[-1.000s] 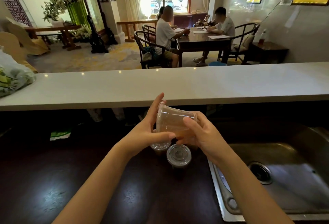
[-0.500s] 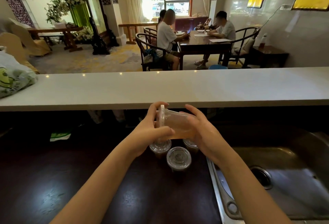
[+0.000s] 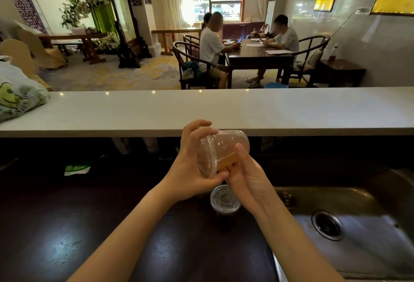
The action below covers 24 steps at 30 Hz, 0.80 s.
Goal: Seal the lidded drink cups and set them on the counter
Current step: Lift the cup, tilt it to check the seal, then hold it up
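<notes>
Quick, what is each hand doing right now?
Left hand: closed on the cup, at its lid end.
Right hand: closed on the same cup, underneath.

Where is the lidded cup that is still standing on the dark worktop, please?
The standing cup is at centre frame, directly under the tipped cup and both hands, just left of the sink.
</notes>
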Each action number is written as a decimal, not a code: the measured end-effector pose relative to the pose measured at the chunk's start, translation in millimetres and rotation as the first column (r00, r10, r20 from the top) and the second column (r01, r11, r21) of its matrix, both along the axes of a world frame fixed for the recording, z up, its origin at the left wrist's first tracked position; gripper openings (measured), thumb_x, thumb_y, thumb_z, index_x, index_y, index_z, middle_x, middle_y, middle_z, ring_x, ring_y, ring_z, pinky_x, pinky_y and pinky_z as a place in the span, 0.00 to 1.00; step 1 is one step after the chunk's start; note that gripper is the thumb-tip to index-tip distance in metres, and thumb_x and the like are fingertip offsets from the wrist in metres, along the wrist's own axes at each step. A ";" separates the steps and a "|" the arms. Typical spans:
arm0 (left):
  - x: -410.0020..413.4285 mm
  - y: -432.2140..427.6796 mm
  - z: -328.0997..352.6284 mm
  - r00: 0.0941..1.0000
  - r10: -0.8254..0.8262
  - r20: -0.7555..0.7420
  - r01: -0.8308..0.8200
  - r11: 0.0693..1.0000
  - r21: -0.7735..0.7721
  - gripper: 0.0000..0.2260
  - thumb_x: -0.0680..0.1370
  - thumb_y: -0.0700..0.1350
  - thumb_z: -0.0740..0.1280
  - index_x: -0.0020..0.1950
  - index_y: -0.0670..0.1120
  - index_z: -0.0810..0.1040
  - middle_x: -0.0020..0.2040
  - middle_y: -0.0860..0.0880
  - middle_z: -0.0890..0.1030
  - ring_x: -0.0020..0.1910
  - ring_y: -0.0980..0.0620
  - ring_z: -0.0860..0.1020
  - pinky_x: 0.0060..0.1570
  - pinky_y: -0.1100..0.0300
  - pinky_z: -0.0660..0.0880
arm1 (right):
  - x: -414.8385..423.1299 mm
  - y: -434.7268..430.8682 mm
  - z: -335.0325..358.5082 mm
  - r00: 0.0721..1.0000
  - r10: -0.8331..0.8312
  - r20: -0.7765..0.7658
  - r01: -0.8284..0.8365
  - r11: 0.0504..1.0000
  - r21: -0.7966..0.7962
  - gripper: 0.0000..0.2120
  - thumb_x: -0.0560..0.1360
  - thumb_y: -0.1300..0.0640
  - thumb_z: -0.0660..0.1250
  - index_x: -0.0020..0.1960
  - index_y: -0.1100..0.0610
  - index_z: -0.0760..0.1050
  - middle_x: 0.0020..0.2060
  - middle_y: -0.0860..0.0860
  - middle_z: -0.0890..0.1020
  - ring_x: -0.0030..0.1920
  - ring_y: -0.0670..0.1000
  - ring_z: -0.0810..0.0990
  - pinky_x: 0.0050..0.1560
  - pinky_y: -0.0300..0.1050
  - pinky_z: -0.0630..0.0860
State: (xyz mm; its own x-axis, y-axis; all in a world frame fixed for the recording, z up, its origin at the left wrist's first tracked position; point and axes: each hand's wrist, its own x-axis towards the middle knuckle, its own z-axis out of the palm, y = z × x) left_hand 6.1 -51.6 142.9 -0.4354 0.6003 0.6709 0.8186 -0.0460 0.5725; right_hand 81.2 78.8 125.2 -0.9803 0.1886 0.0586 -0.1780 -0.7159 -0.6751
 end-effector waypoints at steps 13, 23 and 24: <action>-35.9 -8.5 11.4 0.890 0.152 0.431 -0.054 0.971 -0.233 0.27 0.68 0.52 0.73 0.66 0.55 0.71 0.58 0.58 0.78 0.56 0.63 0.76 0.54 0.69 0.73 | -38.5 34.6 39.8 0.998 -0.061 0.024 0.038 0.834 0.550 0.25 0.61 0.55 0.77 0.57 0.55 0.76 0.51 0.52 0.84 0.54 0.51 0.82 0.52 0.42 0.79; -76.4 12.7 8.4 0.881 0.162 0.445 -0.056 0.969 -0.242 0.31 0.70 0.43 0.75 0.70 0.48 0.67 0.64 0.50 0.75 0.62 0.51 0.74 0.59 0.58 0.74 | -98.5 50.3 61.6 0.992 -0.117 0.046 -0.001 0.361 0.932 0.31 0.65 0.52 0.77 0.64 0.54 0.69 0.53 0.47 0.77 0.51 0.46 0.75 0.45 0.35 0.73; -80.0 15.6 7.9 0.881 0.162 0.444 -0.059 0.970 -0.237 0.30 0.69 0.43 0.75 0.69 0.48 0.68 0.62 0.50 0.76 0.61 0.51 0.75 0.57 0.60 0.74 | -104.1 51.9 62.5 0.991 -0.121 0.054 -0.012 0.324 0.946 0.32 0.65 0.52 0.76 0.66 0.55 0.69 0.55 0.49 0.76 0.52 0.47 0.75 0.45 0.35 0.73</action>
State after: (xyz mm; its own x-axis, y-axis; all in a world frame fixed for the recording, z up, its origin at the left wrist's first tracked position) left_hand -73.9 -36.0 150.7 -0.7337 0.6341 0.2441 0.4558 0.1929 0.8689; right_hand -22.8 130.8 187.7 -0.9817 0.1243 0.1441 -0.0790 0.4229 -0.9027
